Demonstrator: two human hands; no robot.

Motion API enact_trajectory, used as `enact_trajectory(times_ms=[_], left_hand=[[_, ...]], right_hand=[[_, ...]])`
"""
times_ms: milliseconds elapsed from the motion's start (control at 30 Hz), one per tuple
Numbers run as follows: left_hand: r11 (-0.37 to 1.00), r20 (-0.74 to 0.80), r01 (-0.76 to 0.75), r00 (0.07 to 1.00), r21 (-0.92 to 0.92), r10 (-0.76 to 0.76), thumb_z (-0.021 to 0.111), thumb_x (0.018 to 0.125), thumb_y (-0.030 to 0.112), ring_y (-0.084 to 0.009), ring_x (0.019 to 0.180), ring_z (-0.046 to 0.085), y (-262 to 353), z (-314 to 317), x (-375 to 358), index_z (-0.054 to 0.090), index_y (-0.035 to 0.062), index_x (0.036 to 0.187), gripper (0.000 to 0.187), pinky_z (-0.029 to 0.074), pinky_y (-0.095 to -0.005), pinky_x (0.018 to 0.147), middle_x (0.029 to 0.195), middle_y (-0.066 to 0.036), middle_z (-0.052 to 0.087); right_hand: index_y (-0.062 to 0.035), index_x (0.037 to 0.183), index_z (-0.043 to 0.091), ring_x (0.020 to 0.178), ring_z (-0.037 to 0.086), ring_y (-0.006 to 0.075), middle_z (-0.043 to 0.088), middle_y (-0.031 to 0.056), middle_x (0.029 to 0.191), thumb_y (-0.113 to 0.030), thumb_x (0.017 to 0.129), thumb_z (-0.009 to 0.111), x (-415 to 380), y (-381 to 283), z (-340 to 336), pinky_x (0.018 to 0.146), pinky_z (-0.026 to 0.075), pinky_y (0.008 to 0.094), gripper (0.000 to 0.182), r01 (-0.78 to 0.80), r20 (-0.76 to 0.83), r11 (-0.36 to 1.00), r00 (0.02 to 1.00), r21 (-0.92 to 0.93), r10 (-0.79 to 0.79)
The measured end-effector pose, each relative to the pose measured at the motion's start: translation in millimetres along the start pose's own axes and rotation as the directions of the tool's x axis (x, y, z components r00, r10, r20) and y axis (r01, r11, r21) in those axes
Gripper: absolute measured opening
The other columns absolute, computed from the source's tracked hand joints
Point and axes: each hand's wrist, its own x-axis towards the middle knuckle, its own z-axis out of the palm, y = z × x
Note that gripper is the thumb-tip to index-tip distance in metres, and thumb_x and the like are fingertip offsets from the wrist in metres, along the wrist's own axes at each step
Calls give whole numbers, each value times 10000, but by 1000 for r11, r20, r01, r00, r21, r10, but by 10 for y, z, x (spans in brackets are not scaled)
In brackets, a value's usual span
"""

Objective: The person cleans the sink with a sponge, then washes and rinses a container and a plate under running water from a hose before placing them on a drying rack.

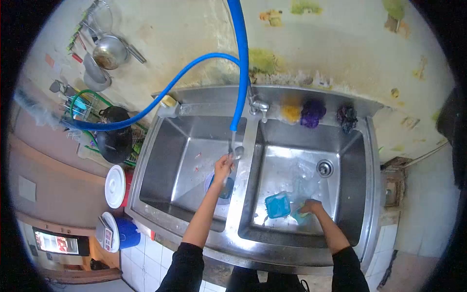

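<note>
Over the left basin, my left hand [224, 168] is closed around a metal spoon [238, 153], its bowl close to the thin water stream below the blue hose [237, 97]. Below this hand, a dark blue container [226, 190] lies in the left basin, partly hidden by my forearm. Low in the right basin, my right hand [311, 206] is closed on a pale teal plastic thing [301, 217], with a yellowish patch by the fingertips; its exact kind I cannot tell. Just left of it lies a bright blue square container [278, 205], with suds around it.
The double steel sink [247, 185] has a divider between its basins. A tap [260, 105] stands behind it, with yellow [291, 113], purple [313, 113] and dark scrubbers [347, 118] on the ledge. A black wok [115, 135] and lidded buckets [115, 187] stand left.
</note>
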Motion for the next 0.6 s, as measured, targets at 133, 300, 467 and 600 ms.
enact_trajectory(times_ms=[133, 300, 467, 600], left_hand=[[899, -127, -153, 967, 410, 223, 525, 866, 328, -120, 653, 558, 385, 228, 51, 625, 48, 926, 303, 434, -304, 602, 705, -35, 623], [943, 30, -201, 979, 265, 201, 495, 842, 226, -165, 732, 581, 539, 504, -253, 611, -3, 940, 274, 443, -317, 659, 784, -107, 639], [972, -54, -97, 992, 214, 111, 427, 798, 96, -176, 686, 582, 1035, 750, -724, 588, -31, 949, 254, 441, -329, 613, 742, -127, 622], [969, -57, -73, 994, 237, 88, 421, 822, 119, -141, 537, 518, 1063, 826, -886, 573, -8, 879, 207, 394, -313, 495, 620, -62, 554]], right_hand=[[-30, 1359, 144, 1089, 500, 337, 439, 232, 1260, -485, 697, 630, -435, -296, -433, 932, 384, 366, 938, 385, -563, 850, 816, 359, -132], [-45, 1213, 370, 991, 514, 291, 514, 196, 1046, -278, 727, 667, -1140, -1881, -1217, 846, 414, 399, 616, 909, -997, 414, 67, 44, -42], [-49, 1005, 524, 916, 534, 343, 557, 177, 892, -147, 709, 645, -1015, -2330, -1537, 789, 431, 389, 335, 853, -985, 498, -169, -155, -17], [-84, 1058, 549, 766, 572, 370, 603, 176, 813, -219, 686, 663, -897, -2298, -1449, 690, 445, 448, 412, 850, -988, 516, 31, 106, 152]])
